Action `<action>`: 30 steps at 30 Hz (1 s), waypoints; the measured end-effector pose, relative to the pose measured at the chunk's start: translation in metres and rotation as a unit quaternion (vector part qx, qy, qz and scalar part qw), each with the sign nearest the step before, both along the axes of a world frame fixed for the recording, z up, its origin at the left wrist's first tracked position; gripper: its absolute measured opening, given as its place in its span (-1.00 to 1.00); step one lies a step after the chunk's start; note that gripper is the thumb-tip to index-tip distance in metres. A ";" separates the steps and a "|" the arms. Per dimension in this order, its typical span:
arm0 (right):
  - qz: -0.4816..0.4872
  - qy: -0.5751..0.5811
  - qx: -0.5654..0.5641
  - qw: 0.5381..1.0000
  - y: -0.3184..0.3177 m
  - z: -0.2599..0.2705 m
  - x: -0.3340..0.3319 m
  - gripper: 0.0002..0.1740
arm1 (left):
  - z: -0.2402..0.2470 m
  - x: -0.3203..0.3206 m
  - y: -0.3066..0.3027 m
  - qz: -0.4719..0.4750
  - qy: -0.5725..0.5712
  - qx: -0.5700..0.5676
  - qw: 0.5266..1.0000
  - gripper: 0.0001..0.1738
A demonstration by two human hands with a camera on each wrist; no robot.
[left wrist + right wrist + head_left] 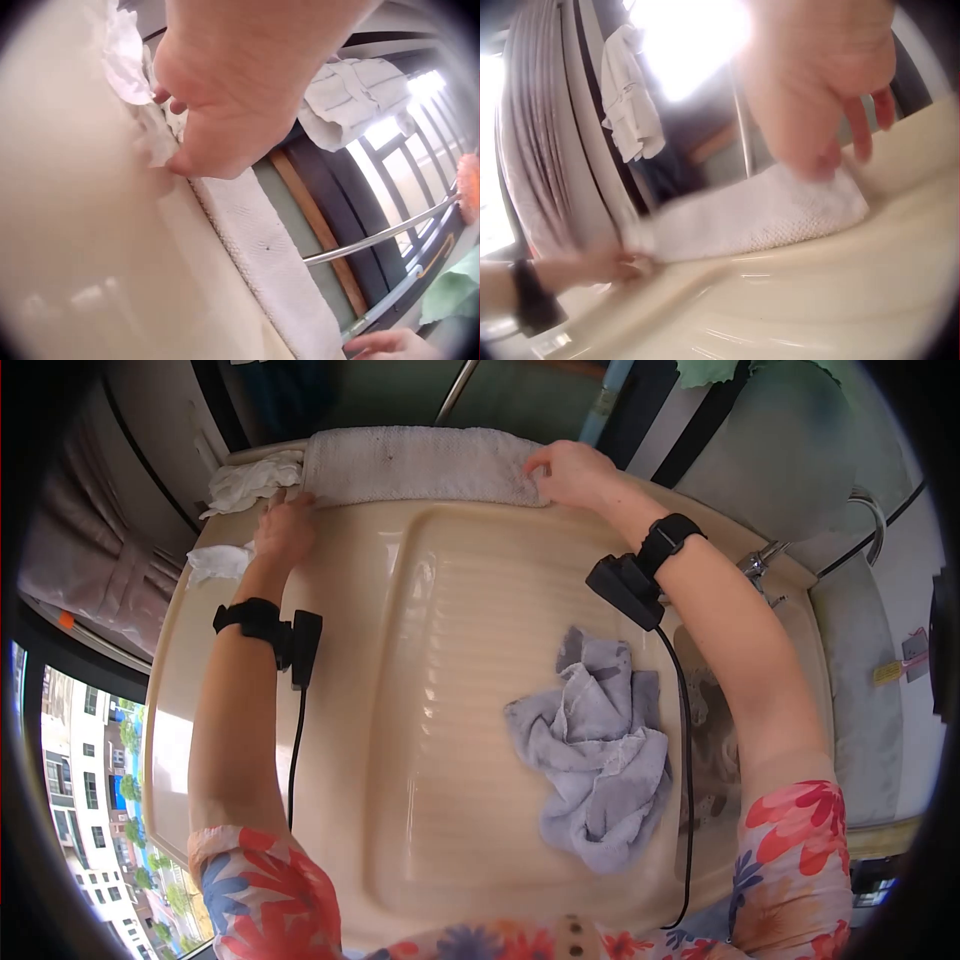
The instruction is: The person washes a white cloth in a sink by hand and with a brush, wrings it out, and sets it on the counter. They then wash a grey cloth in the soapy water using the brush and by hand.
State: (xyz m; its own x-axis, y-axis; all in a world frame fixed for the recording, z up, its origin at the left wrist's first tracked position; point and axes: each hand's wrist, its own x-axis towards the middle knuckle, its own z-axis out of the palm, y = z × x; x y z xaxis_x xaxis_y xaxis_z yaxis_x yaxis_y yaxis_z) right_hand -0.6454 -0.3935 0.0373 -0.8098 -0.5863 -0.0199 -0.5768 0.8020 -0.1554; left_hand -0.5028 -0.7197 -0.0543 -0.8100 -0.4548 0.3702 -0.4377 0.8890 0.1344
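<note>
Well, a nubbly, oblong towel (420,466) lies between both hands (286,530) (580,475)

Floral sleeves (265,895), black wrist straps (248,618)
The pale sleeves bear red, pink and blue blooms (803,828); each strap carries a boxy black camera (307,648) trailing a thin black cable (688,780).

The towel (420,465) is lying along the counter's (335,760) far edge, the left hand (287,532) resting by its left end and the right hand (575,472) by its right. One tissue (250,482) is sitting left of the towel; another (218,563) is lying nearer. The cloth (605,760) is resting between counter centre and basin (712,800).
</note>
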 end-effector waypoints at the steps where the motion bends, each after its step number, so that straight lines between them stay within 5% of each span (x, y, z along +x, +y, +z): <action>1: 0.001 0.001 0.001 1.000 -0.006 0.002 0.001 -0.58 | 0.008 0.006 0.008 0.001 0.001 0.001 1.000 -0.52; 3: 0.072 0.091 0.047 0.992 -0.021 0.003 0.003 -0.41 | 0.025 0.017 0.025 -0.028 -0.134 0.006 0.991 -0.50; 6: 0.065 0.064 0.034 0.995 -0.046 -0.019 -0.003 -0.25 | 0.018 0.037 0.041 -0.109 -0.182 0.031 0.977 -0.45; 15: 0.071 0.083 0.072 0.991 -0.047 -0.017 0.001 -0.22 | 0.037 0.036 0.036 -0.159 -0.232 0.065 0.958 -0.30; 19: 0.141 0.047 0.153 0.977 0.001 0.002 0.029 -0.35 | 0.042 0.031 0.041 -0.144 -0.243 0.047 0.958 -0.43; 21: 0.216 -0.022 0.078 0.973 0.038 0.011 0.035 -0.49 | 0.047 0.030 0.041 -0.215 -0.305 -0.089 0.924 -0.63; 23: 0.197 -0.041 0.077 0.977 0.078 0.037 0.065 -0.52 | 0.047 0.029 0.041 -0.246 -0.327 -0.137 0.902 -0.70; 26: 0.124 -0.113 0.102 0.981 0.141 0.073 0.133 -0.56 | 0.045 0.027 0.049 -0.326 -0.386 -0.297 0.810 -0.73; 28: 0.054 -0.171 0.128 0.975 0.193 0.075 0.170 -0.57 | 0.015 0.016 0.023 -0.379 -0.303 -0.282 0.827 -0.60; 30: 0.031 -0.236 0.152 0.959 0.242 0.070 0.202 -0.54 | 0.058 0.056 0.090 -0.237 -0.170 0.100 0.951 -0.37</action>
State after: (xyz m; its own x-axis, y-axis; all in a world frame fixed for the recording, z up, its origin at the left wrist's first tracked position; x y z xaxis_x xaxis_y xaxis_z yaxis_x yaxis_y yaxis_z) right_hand -0.4432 -0.1520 0.1078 -0.6326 -0.5419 -0.5533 -0.5483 0.8180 -0.1742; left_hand -0.4468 -0.6295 0.0037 -0.9991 -0.0424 -0.0045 -0.0422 0.9689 0.2437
